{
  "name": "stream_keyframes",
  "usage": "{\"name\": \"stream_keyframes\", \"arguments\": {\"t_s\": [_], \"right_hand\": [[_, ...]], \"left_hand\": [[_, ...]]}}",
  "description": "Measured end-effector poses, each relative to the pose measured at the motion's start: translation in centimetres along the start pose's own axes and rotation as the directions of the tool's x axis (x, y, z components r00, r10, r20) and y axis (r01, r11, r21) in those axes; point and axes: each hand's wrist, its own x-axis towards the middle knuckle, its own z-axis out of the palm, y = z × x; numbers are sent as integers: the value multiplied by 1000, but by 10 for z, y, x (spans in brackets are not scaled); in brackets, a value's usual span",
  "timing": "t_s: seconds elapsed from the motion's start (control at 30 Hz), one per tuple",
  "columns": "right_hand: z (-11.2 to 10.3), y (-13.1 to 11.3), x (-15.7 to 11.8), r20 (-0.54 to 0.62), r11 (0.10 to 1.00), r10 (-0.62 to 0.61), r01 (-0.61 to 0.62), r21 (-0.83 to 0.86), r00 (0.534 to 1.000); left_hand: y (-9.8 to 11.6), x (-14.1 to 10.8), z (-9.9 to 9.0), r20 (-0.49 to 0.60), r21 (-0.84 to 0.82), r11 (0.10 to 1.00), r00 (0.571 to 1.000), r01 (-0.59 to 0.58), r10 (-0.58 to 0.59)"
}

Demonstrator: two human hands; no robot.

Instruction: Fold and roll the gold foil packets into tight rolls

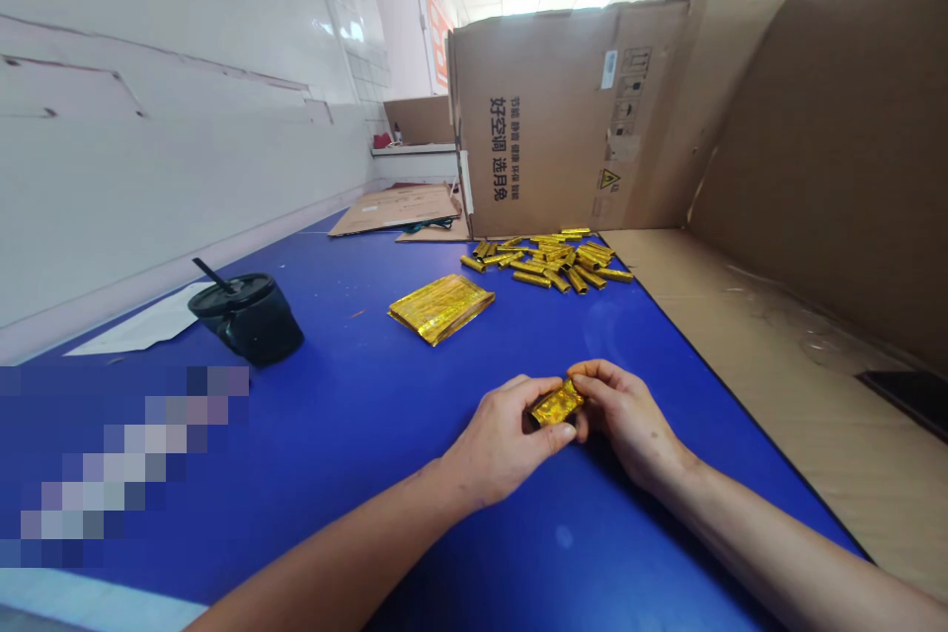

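In the head view, both hands met over the near part of a blue tabletop (355,405), a little right of the middle, with a small gold foil piece (557,404) between them. The left hand (500,439) had its thumb and forefinger clamped on the left part of the piece, the thumb along the near side and the forefinger at the far side. The right hand (626,415) gripped the right end, its fingertips closed on the foil; how its hidden fingers lay could not be told.

Farther off and to the left, well apart from the hands, a flat stack of gold foil sheets (442,308) lay on the blue surface. Beyond it, to the right, a loose pile of gold rolls (548,267) lay just before an upright cardboard panel (555,138) with dark print. At the far left stood a black lidded mug (259,321), a stick slanting up from its top, just beside a white paper (140,328). Flattened cardboard (396,209) lay at the far edge.
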Motion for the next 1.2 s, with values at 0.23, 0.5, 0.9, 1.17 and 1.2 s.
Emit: {"name": "stream_keyframes", "arguments": {"t_s": [0.23, 0.5, 0.9, 1.17, 1.2], "right_hand": [[-1, 1, 0, 49, 999, -35, 35, -7, 998], [-1, 1, -2, 111, 994, -75, 83, -70, 991], [-1, 1, -4, 72, 976, -165, 173, -130, 984], [-1, 1, -4, 76, 962, -181, 192, -194, 981], [-1, 1, -5, 90, 960, -176, 191, -202, 980]], "left_hand": [[-12, 1, 4, -4, -148, 986, 997, 71, -72], [-18, 6, 5, -32, -288, 942, 982, 172, -189], [-13, 9, 2, -59, -549, 819, 970, 166, -236], [-11, 11, 2, -41, -576, 780, 944, 246, -328], [-11, 11, 2, -37, -579, 777, 944, 248, -328]]}}
